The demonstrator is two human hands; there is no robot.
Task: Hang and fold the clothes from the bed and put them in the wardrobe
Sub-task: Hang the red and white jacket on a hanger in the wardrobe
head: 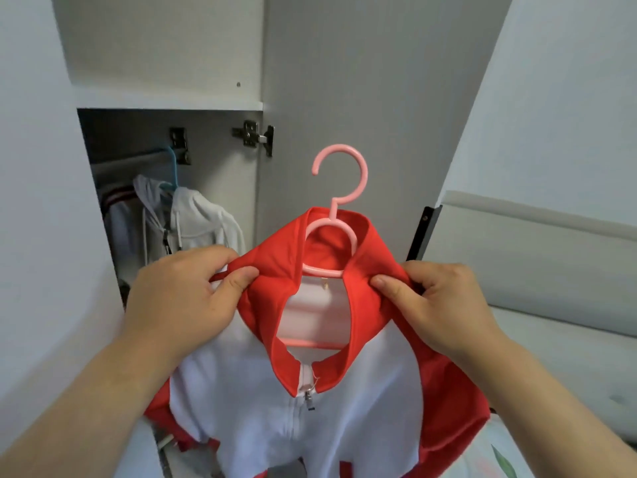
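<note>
Gripping the red-and-white jacket (pixel 310 391) at its shoulders, left hand (pixel 182 298) and right hand (pixel 441 305) pinch it closed on a pink hanger (pixel 339 181) before the open wardrobe (pixel 172 105); its hem is cut off below.

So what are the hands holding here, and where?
Both grip the red-and-white jacket, already on the pink hanger: left hand and right hand each pinch a shoulder beside the collar.

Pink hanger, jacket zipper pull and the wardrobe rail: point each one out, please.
pink hanger (pixel 358 167), head view, on the hook's curve.
zipper pull (pixel 309 399), head view, on the metal tab.
wardrobe rail (pixel 131 162), head view, on the bare bar.
</note>
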